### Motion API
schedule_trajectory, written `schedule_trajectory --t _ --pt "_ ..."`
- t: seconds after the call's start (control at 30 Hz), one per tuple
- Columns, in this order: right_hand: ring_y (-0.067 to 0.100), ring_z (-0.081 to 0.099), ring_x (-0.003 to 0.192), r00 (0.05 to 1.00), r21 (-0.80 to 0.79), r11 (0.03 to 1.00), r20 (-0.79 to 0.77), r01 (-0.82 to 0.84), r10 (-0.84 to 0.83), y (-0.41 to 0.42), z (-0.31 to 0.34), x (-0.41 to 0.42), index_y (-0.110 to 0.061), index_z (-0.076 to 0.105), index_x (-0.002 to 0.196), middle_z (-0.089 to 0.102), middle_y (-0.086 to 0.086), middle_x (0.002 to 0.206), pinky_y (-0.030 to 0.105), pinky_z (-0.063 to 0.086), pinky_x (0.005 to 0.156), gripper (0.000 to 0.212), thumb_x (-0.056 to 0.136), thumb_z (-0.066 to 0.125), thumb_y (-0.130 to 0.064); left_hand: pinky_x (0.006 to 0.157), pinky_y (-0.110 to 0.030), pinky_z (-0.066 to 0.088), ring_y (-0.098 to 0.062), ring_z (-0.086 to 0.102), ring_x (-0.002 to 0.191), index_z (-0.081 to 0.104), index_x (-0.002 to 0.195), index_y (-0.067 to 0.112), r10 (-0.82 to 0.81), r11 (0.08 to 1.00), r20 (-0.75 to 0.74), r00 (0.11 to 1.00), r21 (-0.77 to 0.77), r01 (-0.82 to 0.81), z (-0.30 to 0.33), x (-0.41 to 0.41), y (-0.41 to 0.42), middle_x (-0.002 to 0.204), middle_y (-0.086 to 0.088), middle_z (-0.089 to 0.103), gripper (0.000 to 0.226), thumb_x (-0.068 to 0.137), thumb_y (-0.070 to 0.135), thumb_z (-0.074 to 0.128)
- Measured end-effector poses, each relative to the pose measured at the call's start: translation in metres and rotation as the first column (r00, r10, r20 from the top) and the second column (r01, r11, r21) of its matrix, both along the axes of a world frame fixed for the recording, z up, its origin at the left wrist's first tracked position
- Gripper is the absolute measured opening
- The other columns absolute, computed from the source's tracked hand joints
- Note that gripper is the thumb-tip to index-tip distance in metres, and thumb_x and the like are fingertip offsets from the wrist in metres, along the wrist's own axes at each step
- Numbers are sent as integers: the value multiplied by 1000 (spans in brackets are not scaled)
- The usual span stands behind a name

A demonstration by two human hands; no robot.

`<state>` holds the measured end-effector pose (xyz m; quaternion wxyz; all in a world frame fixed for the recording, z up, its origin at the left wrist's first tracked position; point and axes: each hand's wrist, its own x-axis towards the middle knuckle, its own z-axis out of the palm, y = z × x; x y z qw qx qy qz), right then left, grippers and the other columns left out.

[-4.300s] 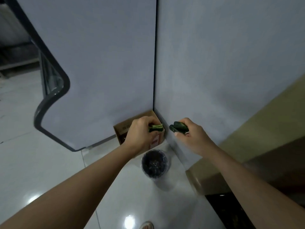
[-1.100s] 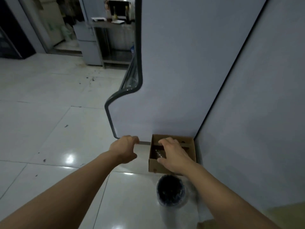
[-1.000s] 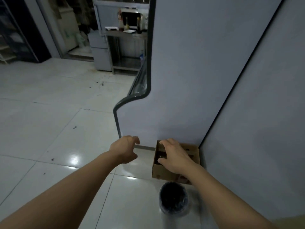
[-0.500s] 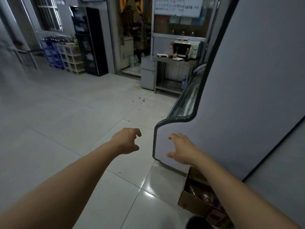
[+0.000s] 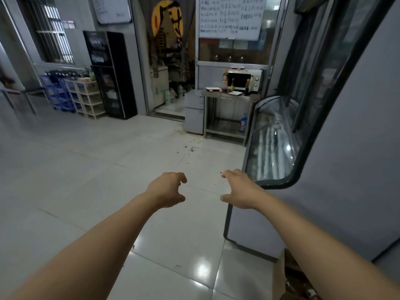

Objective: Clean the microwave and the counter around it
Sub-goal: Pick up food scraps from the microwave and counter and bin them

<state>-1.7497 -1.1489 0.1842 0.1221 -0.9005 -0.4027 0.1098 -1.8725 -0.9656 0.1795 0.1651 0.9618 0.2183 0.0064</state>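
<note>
Both hands have lifted away from the cardboard box (image 5: 296, 276); left hand (image 5: 166, 190) and right hand (image 5: 239, 190) hang loosely curled, fingers apart, holding nothing, over bare floor (image 5: 91, 174). Freezer edge (image 5: 279, 184) runs just right. Far ahead, the microwave (image 5: 244, 80) sits on the counter (image 5: 227, 96).

Dim, cool and bluish overall, with weak indoor light. Bright round glare spots on the glossy floor tiles (image 5: 203, 270), plus streaked reflections along the curved glass of the display case (image 5: 273, 148). Pale daylight through the barred window (image 5: 52, 31) at upper left. Soft, faint shadows only; darkest around the black cabinet (image 5: 109, 74) and the doorway. Strong wide-angle bending at the edges, straight frames bowed at right and left. Slight softness throughout, heavier smear toward the left border and lower corners; writing on the white board (image 5: 230, 16) too blurred to read.
</note>
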Motion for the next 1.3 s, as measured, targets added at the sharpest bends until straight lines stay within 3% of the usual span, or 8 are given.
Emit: schedule_trajectory --t 0.37,1.07,1.3 --pt "24 34 131 998 24 1000 52 18 -19 135 15 87 -20 24 144 32 5 145 37 38 103 70 87 62 -35 87 -36 51 -17 57 106 48 128 26 -60 998 76 995 -1 60 20 94 134 123 2 58 54 79 25 71" --pt "24 33 134 992 60 996 98 70 -76 378 27 399 -22 28 142 31 4 147 39 37 106 70 85 64 -37 85 -32 50 -15 55 107 50 126 26 -157 987 114 981 35 154 29 417 371 122 3 58 51 79 25 71" --pt "24 29 136 980 43 983 81 179 -182 466 35 501 -22 26 143 29 4 148 41 35 108 69 86 63 -37 89 -36 50 -17 55 109 49 127 27 -254 967 99 962 45 250 37 541 476 124 2 57 53 79 27 71"
